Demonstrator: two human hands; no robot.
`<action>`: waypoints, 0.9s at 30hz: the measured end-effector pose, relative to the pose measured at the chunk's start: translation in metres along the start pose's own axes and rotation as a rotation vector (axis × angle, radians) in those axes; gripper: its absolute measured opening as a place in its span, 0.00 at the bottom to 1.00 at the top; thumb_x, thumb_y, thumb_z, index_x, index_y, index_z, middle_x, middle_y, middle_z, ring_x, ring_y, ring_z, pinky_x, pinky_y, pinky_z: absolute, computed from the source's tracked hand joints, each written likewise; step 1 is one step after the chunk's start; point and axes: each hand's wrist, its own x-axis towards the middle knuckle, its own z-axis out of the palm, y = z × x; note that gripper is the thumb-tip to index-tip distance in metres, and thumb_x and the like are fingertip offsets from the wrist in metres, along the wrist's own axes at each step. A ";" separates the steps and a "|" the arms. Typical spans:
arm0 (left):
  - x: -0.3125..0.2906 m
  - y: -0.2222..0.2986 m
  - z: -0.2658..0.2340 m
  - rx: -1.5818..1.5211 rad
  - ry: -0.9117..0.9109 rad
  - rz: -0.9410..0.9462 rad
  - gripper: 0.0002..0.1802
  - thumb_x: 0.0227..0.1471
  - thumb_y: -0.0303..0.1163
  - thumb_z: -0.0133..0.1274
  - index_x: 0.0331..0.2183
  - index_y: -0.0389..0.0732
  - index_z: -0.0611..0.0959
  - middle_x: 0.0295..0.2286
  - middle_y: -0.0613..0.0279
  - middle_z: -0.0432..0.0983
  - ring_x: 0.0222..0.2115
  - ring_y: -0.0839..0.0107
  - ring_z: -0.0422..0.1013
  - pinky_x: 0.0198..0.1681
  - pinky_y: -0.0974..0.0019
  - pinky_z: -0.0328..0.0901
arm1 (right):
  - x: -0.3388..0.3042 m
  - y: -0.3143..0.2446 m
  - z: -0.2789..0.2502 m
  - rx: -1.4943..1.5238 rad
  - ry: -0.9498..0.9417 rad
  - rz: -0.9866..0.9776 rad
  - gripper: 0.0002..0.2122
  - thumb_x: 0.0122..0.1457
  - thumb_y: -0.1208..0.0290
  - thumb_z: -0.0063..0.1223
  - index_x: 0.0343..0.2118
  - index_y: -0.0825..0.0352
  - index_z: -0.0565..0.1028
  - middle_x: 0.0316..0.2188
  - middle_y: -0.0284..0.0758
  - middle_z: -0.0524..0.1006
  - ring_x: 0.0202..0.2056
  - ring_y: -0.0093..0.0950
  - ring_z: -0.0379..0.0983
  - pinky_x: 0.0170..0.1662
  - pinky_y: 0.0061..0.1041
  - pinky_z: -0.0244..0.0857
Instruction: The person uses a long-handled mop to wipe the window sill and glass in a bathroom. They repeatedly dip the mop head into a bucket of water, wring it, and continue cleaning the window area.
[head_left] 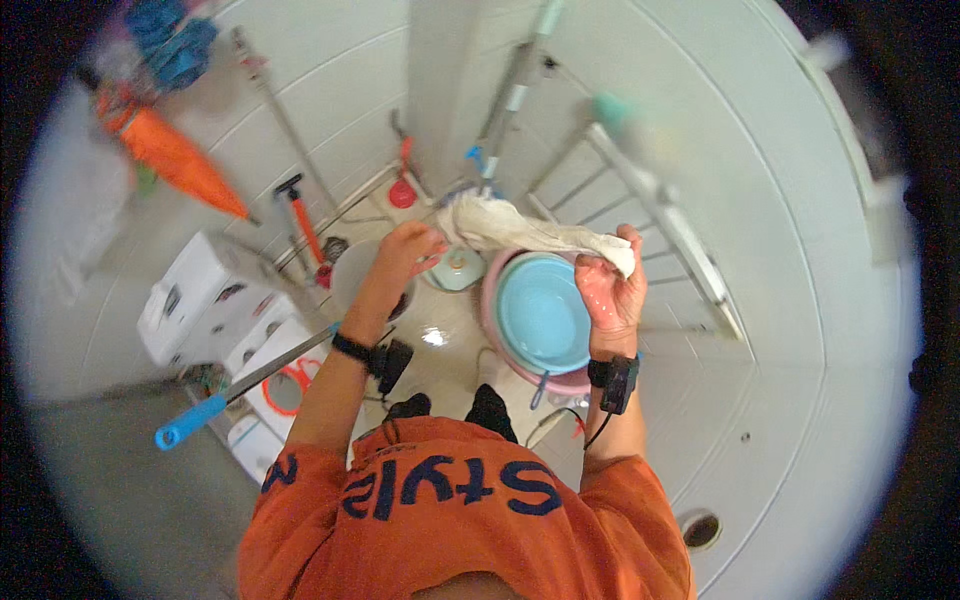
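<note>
A wet-looking off-white cloth [530, 232] stretches in a loose, bunched strip above a light blue basin [545, 315]. My right hand [612, 295] is closed on the cloth's right end, palm up, with drops of water or suds on the skin. Beside the cloth's left end is my left hand [408, 255], its fingers slightly bent and apart, with nothing seen in them. The blue basin sits inside a larger pink basin [572, 383]. Each wrist wears a black strap with a small device.
A blue-handled pole [192, 420] slants behind my left forearm. White slotted plastic pieces [215, 300] stand at the left. An orange umbrella [175, 160] hangs on the wall. A white rack [660, 215] leans at the right, and a round lid [455, 270] lies on the floor.
</note>
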 end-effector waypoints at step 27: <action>-0.025 -0.057 0.350 1.035 -0.726 0.069 0.20 0.58 0.37 0.45 0.48 0.35 0.76 0.38 0.49 0.78 0.40 0.60 0.73 0.46 0.64 0.65 | -0.233 -0.304 -0.042 -0.735 0.304 -0.774 0.13 0.61 0.69 0.52 0.47 0.65 0.70 0.38 0.33 0.74 0.43 0.28 0.72 0.50 0.27 0.66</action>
